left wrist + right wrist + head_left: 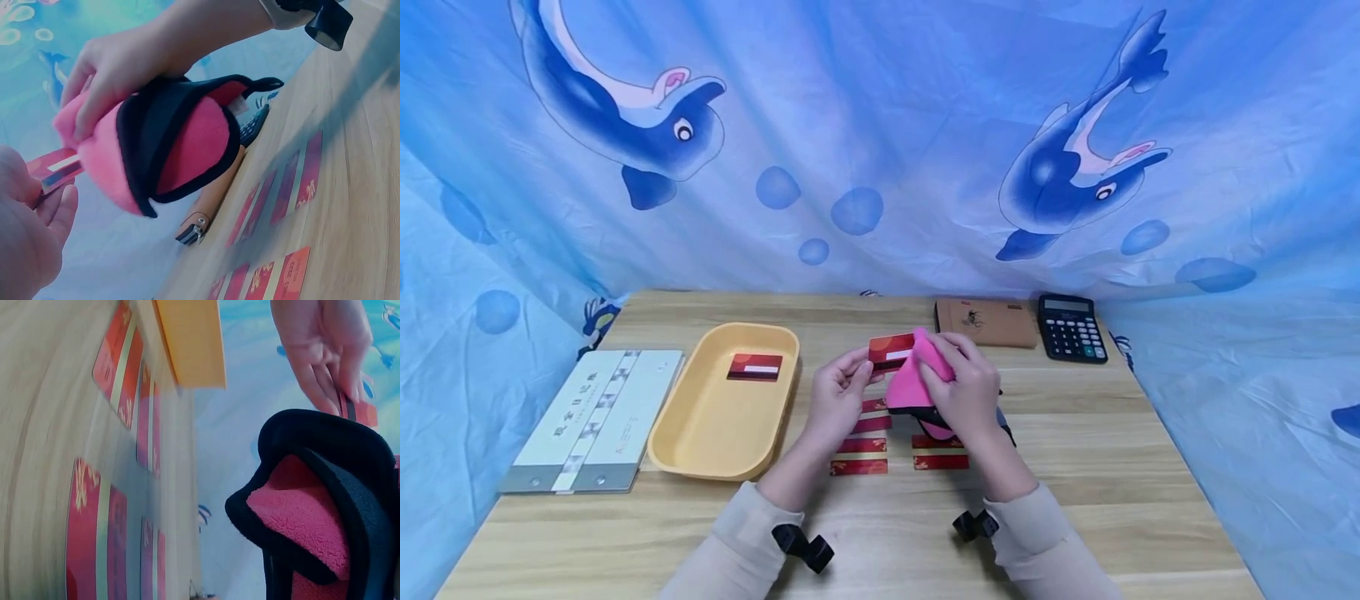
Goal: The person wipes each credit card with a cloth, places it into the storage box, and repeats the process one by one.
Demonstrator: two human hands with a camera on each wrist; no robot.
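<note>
In the head view my left hand [837,396] pinches a red bank card [889,346] by its left edge, above the table. My right hand [966,387] grips a pink fleecy cloth [907,387] with black trim, folded over the card's right end. The left wrist view shows the cloth [109,165] overlapping the card [62,170], with its black-edged part hanging open below the right hand. Part of the card is hidden under the pink fabric. Beneath the hands, several red cards [859,468] lie in two columns on the table.
A yellow tray [715,450] stands left of the hands, with one red card [754,367] inside. Farther left lies a pale binder [591,408]. At the back right are a brown zip wallet [988,323] and a black calculator [1071,328]. A blue dolphin-print curtain [880,150] hangs behind.
</note>
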